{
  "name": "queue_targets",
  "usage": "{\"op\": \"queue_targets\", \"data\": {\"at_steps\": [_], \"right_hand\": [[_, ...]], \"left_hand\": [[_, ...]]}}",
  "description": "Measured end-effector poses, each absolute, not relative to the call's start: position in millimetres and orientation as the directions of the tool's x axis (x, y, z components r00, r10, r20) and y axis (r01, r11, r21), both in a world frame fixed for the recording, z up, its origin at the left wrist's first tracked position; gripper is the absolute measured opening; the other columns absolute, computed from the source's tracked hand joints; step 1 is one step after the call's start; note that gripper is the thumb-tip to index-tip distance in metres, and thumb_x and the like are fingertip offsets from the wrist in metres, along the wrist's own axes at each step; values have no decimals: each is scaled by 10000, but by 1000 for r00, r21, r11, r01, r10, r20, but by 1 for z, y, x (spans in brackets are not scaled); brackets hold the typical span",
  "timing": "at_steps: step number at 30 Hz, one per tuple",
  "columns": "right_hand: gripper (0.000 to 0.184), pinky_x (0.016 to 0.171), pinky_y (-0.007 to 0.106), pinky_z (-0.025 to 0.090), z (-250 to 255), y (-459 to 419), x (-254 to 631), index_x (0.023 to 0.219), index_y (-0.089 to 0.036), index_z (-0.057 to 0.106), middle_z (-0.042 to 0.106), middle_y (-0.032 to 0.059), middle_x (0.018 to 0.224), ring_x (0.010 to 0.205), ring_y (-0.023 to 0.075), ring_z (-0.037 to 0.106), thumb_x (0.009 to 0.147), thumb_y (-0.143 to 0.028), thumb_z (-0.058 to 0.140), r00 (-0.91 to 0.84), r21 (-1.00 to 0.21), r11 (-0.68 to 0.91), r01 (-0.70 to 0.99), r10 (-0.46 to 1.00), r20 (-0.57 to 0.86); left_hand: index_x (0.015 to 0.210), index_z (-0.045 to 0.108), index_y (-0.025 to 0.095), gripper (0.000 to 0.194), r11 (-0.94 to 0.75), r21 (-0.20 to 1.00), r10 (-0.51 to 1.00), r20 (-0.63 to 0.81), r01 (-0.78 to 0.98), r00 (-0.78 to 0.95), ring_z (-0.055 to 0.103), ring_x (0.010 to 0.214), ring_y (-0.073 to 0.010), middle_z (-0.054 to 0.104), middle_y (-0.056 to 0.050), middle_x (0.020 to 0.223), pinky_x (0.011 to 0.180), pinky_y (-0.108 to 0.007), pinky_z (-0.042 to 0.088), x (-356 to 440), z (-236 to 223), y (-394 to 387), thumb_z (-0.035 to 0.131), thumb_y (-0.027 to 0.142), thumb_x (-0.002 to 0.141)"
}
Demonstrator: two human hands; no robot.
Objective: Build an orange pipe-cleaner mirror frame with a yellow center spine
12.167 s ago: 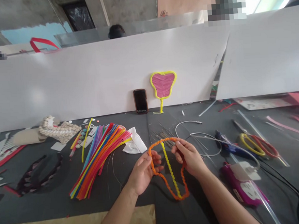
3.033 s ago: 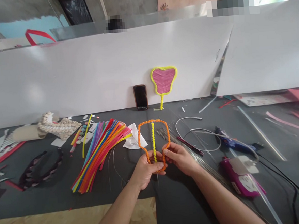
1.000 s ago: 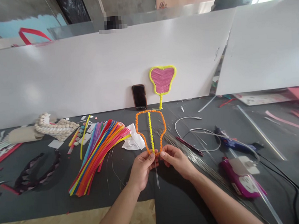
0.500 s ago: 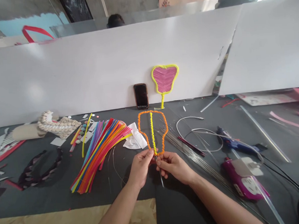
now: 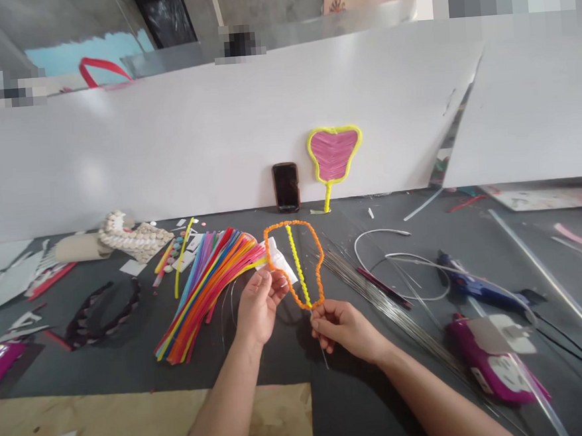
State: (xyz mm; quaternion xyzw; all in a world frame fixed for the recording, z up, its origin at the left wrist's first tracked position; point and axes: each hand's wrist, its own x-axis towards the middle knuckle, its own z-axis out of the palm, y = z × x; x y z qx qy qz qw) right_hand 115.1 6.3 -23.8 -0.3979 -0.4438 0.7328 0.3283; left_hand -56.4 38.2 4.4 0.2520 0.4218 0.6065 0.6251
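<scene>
A wire frame (image 5: 319, 254) wrapped in twisted orange pipe cleaner is held upright above the dark table, shaped like a small fan. Down its middle runs a twisted yellow pipe-cleaner strip (image 5: 297, 264), leaning slightly. My right hand (image 5: 346, 330) pinches the frame's bare wire stem (image 5: 325, 360) just below the orange outline. At the lower left side of the outline, my left hand (image 5: 263, 298) has its thumb and fingers closed on the orange edge. Behind, a finished-looking pink fan with yellow edging (image 5: 335, 155) leans against the white board.
A bundle of coloured pipe cleaners (image 5: 210, 283) lies left, near a braided dark headband (image 5: 106, 317). A phone (image 5: 286, 187) leans on the white board (image 5: 190, 138). To the right are loose wires (image 5: 376, 292), a blue glue gun (image 5: 475, 285) and a magenta power strip (image 5: 495, 363).
My left hand has moved from the frame's base up to its left side. The frame now tilts left, while my right hand stays at the stem. The view has shifted left.
</scene>
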Motion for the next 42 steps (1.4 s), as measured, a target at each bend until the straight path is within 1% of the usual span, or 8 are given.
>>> {"op": "queue_targets", "data": {"at_steps": [9,13,15,17,20,24,27,42], "right_hand": [[339,419,188,430,-22,12,125,686,-168,568,567,-31,576,444,75,514,745,-497,631,-452,-956,-288,49,847,-278],[319,415,199,386,-11,19,138,750,-186,596,530,-31,548,445,86,475,801,-501,579,-65,-996,-66,62,995,-70],[305,427,220,403,-5,16,138,853,-191,605,548,-20,573,445,99,488,836,-489,539,-2,-1000,-13,28,1000,-13],[303,417,234,409,-2,10,134,965,-196,608,561,-15,552,428,117,509,865,-462,501,-60,-997,2,82,998,-3],[296,473,268,451,-3,1,128,1097,-219,597,651,27,646,468,146,575,872,-387,503,-109,-944,102,314,992,70],[250,590,290,477,-11,0,126,1079,-250,620,718,76,947,640,189,663,860,-319,522,-136,-761,275,587,961,242],[216,563,256,446,-15,2,127,1018,-256,648,735,52,868,683,196,683,888,-288,479,-180,-636,311,706,948,264],[278,538,230,376,-15,1,126,1023,-228,670,713,68,808,649,156,652,930,-223,408,-281,-529,417,739,905,320]], "left_hand": [[761,607,168,281,151,844,960,-251,-514,-129,604,623,-86,643,22,681,636,-215,500,-64,2,40,786,343,635],[744,611,158,290,196,833,957,-277,-517,-85,613,631,-90,651,15,687,629,-214,506,-54,0,36,793,349,624],[735,612,150,276,232,827,955,-295,-512,-44,618,643,-95,653,9,692,637,-218,509,-45,-2,32,780,349,645],[741,615,147,263,267,823,950,-311,-501,-5,624,657,-104,658,1,702,652,-233,514,-35,-4,27,766,349,664],[754,629,144,254,313,817,943,-327,-484,57,631,679,-123,665,-11,721,671,-257,516,-23,-6,21,759,346,673],[743,651,144,215,326,802,944,-305,-500,127,633,718,-131,675,-19,742,703,-257,500,-16,-7,17,760,318,677],[741,668,144,178,324,806,946,-280,-495,164,621,720,-124,676,-19,742,743,-263,484,-16,-9,17,738,304,706],[721,654,142,238,310,857,951,-288,-412,117,605,696,-138,651,-21,717,723,-278,482,-21,-10,21,729,367,698]]}}
